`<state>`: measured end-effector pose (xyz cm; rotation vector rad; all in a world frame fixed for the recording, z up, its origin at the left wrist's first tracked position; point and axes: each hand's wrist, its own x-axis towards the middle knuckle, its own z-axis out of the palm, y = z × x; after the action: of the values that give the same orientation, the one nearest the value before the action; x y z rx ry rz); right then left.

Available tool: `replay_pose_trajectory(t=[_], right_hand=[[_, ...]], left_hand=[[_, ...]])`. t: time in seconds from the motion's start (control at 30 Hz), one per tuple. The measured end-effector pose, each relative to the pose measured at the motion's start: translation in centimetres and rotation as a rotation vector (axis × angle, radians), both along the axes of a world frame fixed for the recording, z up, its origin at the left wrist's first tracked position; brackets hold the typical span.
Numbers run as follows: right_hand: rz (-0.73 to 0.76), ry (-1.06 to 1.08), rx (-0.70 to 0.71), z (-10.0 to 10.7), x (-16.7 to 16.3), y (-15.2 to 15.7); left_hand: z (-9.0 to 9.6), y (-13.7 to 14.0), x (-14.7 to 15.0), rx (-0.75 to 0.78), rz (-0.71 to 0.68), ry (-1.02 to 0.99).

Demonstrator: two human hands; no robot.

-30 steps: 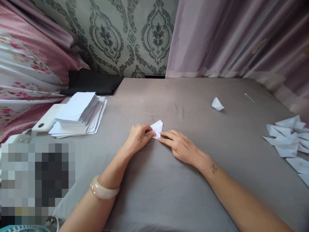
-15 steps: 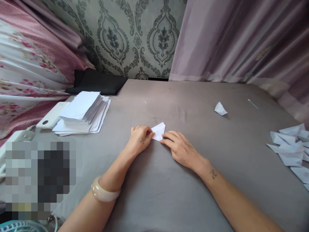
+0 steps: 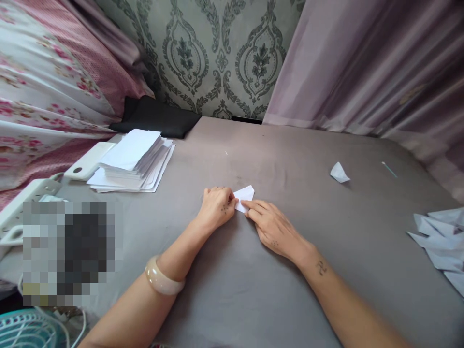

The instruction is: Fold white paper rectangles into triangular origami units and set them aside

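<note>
A small folded piece of white paper (image 3: 247,193) lies on the grey cloth surface between my hands, its pointed end turned away from me. My left hand (image 3: 218,207), with a pale bangle on its wrist, pinches the paper's left edge between thumb and fingers. From the right, my right hand (image 3: 272,223) rests with its fingers stretched forward, the index fingertip pressing on the paper's near right part. My right thumb is hidden under the hand.
White paper sheets (image 3: 132,152) are stacked at left beside a white box-like device (image 3: 89,162) and a power strip (image 3: 27,203). Black cloth (image 3: 159,118) lies behind. A folded paper piece (image 3: 339,172), a thin stick (image 3: 389,169) and several folded papers (image 3: 440,241) are at right.
My right index fingertip has moved from the paper's right edge onto its face. My left hand keeps its pinch. The whole view has shifted and tilted slightly.
</note>
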<state>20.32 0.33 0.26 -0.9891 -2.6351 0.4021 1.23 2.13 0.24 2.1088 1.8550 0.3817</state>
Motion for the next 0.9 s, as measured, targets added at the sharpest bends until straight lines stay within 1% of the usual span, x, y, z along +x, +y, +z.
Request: replay_pose_trajectory(t=[0.2,0.27,0.33,0.37,0.4,0.47,0.5,0.57,0.63,0.73,0.9], right_hand=[[-0.011,-0.058,-0.005,0.2,-0.5,-0.1],[-0.024,-0.060,-0.005,0.3,-0.6,-0.1],[-0.035,-0.053,-0.001,0.3,-0.7,-0.2],[-0.039,-0.046,0.001,0.3,-0.7,-0.2],[-0.042,-0.036,0.003,0.3,-0.7,-0.3],[-0.037,-0.019,0.004,0.2,-0.7,-0.3],[-0.034,-0.014,0.004,0.1,-0.6,-0.3],[-0.028,-0.015,0.007,0.0,-0.6,-0.2],[-0.030,-0.024,0.011,-0.1,-0.6,-0.2],[-0.036,-0.032,0.013,-0.2,-0.6,-0.2],[-0.036,-0.053,0.024,-0.1,-0.6,-0.3]], left_hand=[[-0.5,0.0,-0.4,0.023,-0.028,-0.011],[-0.3,-0.4,-0.5,0.070,-0.012,-0.011],[0.3,-1.3,-0.5,0.155,-0.002,0.031],[0.7,-1.9,-0.4,0.198,-0.022,0.068],[1.0,-2.8,-0.2,0.228,-0.074,0.105],[1.2,-4.7,0.4,0.251,-0.247,0.140],[1.1,-5.6,0.7,0.264,-0.278,0.149],[0.4,-7.2,1.2,0.270,-0.285,0.164],[-0.5,-8.1,1.4,0.248,-0.287,0.167],[-1.4,-8.3,1.3,0.211,-0.282,0.176],[-1.3,-8.1,1.1,0.222,-0.268,0.180]])
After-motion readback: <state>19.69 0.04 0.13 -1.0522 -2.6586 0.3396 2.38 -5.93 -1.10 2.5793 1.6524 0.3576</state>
